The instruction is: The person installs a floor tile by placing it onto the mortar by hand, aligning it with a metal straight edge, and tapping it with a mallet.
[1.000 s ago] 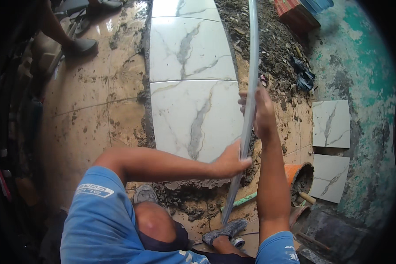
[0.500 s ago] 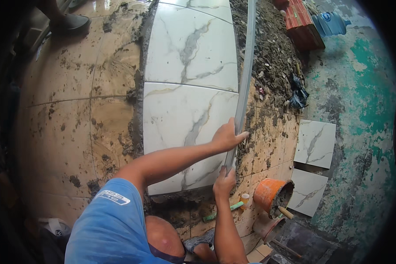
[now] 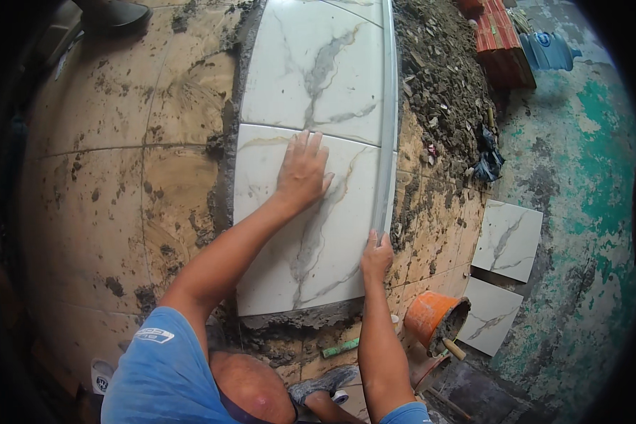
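Note:
Two white marble-patterned floor tiles lie end to end, a near tile [image 3: 268, 261] and a far tile [image 3: 279, 71], with a narrow joint between them. My left hand [image 3: 302, 169] rests palm down on the near tile, fingers stretched out to the joint. Along the tiles' right side runs a long grey metal straightedge [image 3: 388, 106]. Its near end is gripped by my right hand [image 3: 377, 256]. Wet grey mortar [image 3: 311, 318] shows under the near tile's front edge.
Loose mortar and rubble [image 3: 442, 78] are heaped on the right. Nearby stand an orange bucket [image 3: 425, 314] of mortar, two spare tiles [image 3: 509, 240], red bricks [image 3: 498, 35] and a blue water jug [image 3: 551, 53]. A green-handled tool [image 3: 340, 348] lies close by. Another person's foot [image 3: 116, 18] is at upper left.
My left hand has let go of the straightedge and moved left onto the near tile. The straightedge has shifted over the tiles' right margin, with my right hand still on its end.

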Tool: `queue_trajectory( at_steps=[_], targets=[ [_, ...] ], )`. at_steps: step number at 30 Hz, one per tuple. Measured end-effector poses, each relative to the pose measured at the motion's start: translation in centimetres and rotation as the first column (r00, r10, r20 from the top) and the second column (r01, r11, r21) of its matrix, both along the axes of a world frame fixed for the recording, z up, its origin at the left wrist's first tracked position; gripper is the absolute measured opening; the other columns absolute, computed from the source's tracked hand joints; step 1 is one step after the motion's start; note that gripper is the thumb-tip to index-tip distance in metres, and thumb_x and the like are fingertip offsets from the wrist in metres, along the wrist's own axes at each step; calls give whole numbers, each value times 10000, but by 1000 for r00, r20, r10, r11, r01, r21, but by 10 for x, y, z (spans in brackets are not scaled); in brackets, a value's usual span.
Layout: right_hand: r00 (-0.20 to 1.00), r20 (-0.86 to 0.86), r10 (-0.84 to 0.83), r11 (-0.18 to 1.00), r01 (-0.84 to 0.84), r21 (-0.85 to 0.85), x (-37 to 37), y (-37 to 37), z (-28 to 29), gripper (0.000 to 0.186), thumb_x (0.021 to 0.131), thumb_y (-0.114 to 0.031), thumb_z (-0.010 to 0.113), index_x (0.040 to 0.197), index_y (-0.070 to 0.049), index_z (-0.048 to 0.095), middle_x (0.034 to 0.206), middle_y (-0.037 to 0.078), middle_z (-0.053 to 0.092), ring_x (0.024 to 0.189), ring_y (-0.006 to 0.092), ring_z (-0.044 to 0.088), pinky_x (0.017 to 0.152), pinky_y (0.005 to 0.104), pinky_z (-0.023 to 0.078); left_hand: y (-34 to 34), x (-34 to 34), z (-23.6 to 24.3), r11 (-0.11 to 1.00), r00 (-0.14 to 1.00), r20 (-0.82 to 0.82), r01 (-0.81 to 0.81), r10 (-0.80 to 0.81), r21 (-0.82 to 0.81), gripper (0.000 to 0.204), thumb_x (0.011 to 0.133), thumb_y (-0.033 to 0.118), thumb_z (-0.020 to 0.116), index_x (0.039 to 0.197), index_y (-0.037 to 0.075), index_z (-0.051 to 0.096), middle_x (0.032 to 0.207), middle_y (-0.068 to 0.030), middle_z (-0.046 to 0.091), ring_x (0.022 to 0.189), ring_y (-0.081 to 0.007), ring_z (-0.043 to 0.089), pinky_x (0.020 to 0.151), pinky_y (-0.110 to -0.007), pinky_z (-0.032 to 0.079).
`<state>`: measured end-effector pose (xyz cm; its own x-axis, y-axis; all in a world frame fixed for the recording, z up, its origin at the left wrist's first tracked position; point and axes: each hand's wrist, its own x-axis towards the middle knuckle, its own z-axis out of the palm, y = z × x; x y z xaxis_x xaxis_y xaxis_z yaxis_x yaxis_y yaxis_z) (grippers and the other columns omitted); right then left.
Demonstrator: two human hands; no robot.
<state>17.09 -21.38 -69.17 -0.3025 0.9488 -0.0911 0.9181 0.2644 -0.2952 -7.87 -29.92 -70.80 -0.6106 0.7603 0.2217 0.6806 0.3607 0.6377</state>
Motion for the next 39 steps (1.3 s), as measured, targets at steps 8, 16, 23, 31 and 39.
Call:
queue_trajectory(
  at_steps=[8, 16, 23, 31, 39],
  targets=[
    [996, -40, 76, 994, -72, 83, -6, 5, 7, 421, 864, -258, 632, 1156, 37, 557, 1084, 216, 537, 989, 378, 540, 875, 435, 436, -4, -5, -9, 997, 999, -35, 40, -42, -66, 615, 798, 370, 663, 1276, 17, 505, 1430, -194, 372, 1366, -358, 273, 1144, -474, 173],
    [998, -5, 67, 990, -66, 128, -18, 2, 10, 431, 844, -236, 640, 1165, 37, 547, 1071, 238, 577, 994, 382, 566, 881, 430, 444, -5, -7, -9, 997, 997, -48, 50, -53, -60, 648, 802, 410, 659, 1293, 20, 498, 1432, -189, 375, 1370, -342, 277, 1148, -466, 163],
    [996, 35, 81, 983, -86, 161, -10, 4, 4, 406, 839, -206, 641, 1151, 40, 562, 1056, 232, 590, 979, 382, 574, 876, 429, 448, -3, -5, -10, 994, 997, -55, 56, -61, -97, 694, 819, 457, 627, 1337, 26, 459, 1455, -183, 343, 1382, -332, 261, 1152, -469, 150],
    [999, 14, 45, 996, -46, 77, -6, 1, 9, 402, 846, -206, 635, 1162, 31, 561, 1058, 227, 593, 985, 371, 575, 880, 424, 446, -3, -6, -10, 989, 996, -61, 56, -65, -139, 704, 833, 464, 610, 1360, 34, 433, 1463, -173, 333, 1392, -322, 245, 1160, -462, 127],
    [995, 84, 58, 997, -61, 39, 54, -35, 13, 391, 840, -217, 636, 1138, 25, 561, 1069, 240, 591, 999, 395, 562, 879, 436, 440, 0, -8, -8, 992, 995, -76, 49, -58, -114, 714, 814, 472, 622, 1348, 33, 443, 1453, -174, 348, 1385, -319, 255, 1155, -473, 127]
  ],
)
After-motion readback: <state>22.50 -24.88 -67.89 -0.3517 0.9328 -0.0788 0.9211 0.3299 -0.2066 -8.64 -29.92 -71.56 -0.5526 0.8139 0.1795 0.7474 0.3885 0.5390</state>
